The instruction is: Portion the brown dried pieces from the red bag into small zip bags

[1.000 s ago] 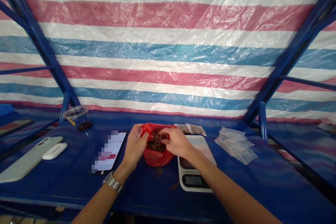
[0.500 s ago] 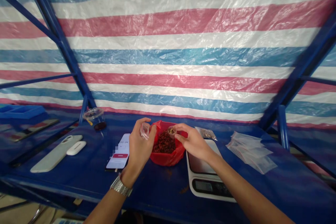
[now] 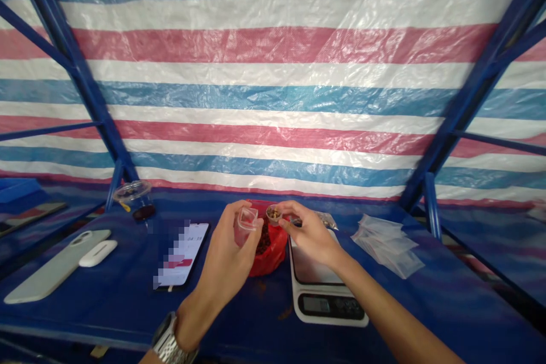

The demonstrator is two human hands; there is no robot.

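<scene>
My left hand (image 3: pixel 228 244) pinches a small clear plastic container (image 3: pixel 248 218) by its sides, just above the mouth of a red plastic bag (image 3: pixel 273 256). The bag holds dark brown pieces (image 3: pixel 263 239), partly hidden behind my left hand. My right hand (image 3: pixel 309 236) holds a small clear cup (image 3: pixel 274 214) with a few brown pieces in it, close beside the left hand's container. The two containers look apart. Below my right wrist sits a white digital kitchen scale (image 3: pixel 324 302), and the bag stands against its left side.
On the blue table (image 3: pixel 81 318) lie a smartphone with a lit, pixelated screen (image 3: pixel 181 254), a pale phone (image 3: pixel 55 267), a white earbud case (image 3: pixel 98 253), a clear jar (image 3: pixel 136 199), a foil pouch (image 3: pixel 326 219), and a stack of small clear bags (image 3: pixel 386 244). A striped tarp hangs behind.
Both hands have left the bag and risen above its mouth, each now holding a small clear container. Over the last half second, the containers have drawn closer together.
</scene>
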